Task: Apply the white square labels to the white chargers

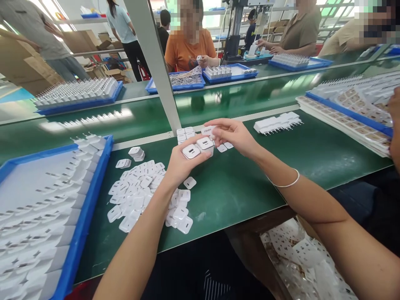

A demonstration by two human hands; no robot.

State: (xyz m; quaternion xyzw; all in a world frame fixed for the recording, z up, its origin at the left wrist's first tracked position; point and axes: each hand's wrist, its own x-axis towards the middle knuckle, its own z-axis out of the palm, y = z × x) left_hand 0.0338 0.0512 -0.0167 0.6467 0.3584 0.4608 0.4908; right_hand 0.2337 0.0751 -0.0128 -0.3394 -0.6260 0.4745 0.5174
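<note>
My left hand [178, 163] is wrapped round two white USB charger blocks [191, 151], side by side with their slotted faces up. Just above them, my right hand [235, 135] pinches a small white plate [207, 130] with faint printing on it. Whether that plate touches the blocks, I cannot tell. Below and left of my left hand spreads a heap of loose white slotted plates [137, 193], partly hidden by my forearm. Two short stacks of plates [136, 153] stand behind the heap. More white pieces [185, 134] sit beyond my hands, partly covered.
At left, a blue-rimmed tray [81, 233] holds rows of white chargers with pins. A row of chargers [276, 123] lies at the back right, near another loaded tray [346, 112]. Below the green table [240, 196] is a box of plastic bags [296, 254]. Co-workers sit opposite.
</note>
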